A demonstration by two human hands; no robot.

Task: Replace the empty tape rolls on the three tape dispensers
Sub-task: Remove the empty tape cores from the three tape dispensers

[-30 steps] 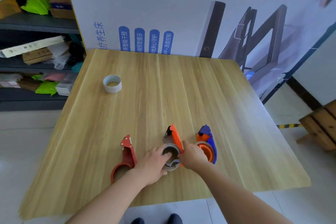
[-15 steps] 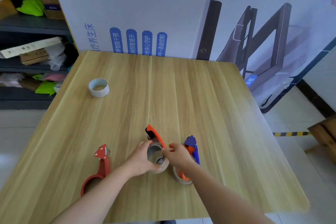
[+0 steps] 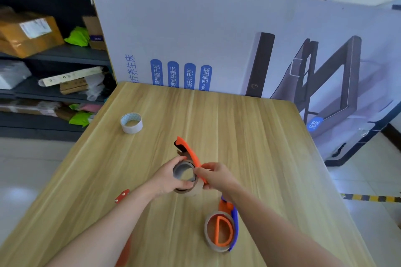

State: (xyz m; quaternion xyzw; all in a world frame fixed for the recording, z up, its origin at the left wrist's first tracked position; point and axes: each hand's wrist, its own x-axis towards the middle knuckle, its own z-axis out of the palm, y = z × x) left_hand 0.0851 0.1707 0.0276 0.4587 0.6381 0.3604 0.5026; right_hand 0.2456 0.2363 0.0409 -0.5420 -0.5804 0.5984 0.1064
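An orange tape dispenser (image 3: pixel 188 151) is held up above the wooden table (image 3: pixel 249 136), with a brown, nearly empty tape roll (image 3: pixel 186 178) on it. My left hand (image 3: pixel 168 178) grips that roll from the left. My right hand (image 3: pixel 217 174) pinches the dispenser's orange frame at the roll's right side. A blue and orange dispenser (image 3: pixel 223 230) with a thin brown roll lies flat near the front edge. A red dispenser (image 3: pixel 122 196) lies at the front left, mostly hidden by my left forearm. A white tape roll (image 3: pixel 131 123) stands at the table's far left.
A large printed board (image 3: pixel 217 39) stands upright along the table's far edge. Dark shelves (image 3: pixel 54 54) with parcels and bags are to the left. The floor at the right has a yellow-black striped strip (image 3: pixel 368 198).
Both hands have lifted the orange dispenser with its roll off the table and brought it closer to me. The view has moved forward and down over the table.
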